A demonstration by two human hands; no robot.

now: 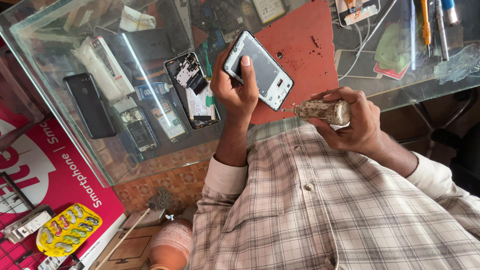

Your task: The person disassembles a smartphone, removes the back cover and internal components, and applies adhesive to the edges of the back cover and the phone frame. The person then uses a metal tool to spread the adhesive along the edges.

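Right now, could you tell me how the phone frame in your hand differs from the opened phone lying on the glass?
The phone frame is held tilted in the air by the left hand; the opened phone lies flat on the glass counter. The frame has a pale rim and a plain grey inside, where the glue bottle in the right hand touches its edge; the opened phone is black-rimmed, with parts exposed. Both are rectangular.

A glass-topped counter [60, 120] carried a red mat [305, 55] at one o'clock, an opened phone [192, 90] centre, a black phone [89, 105] at nine.
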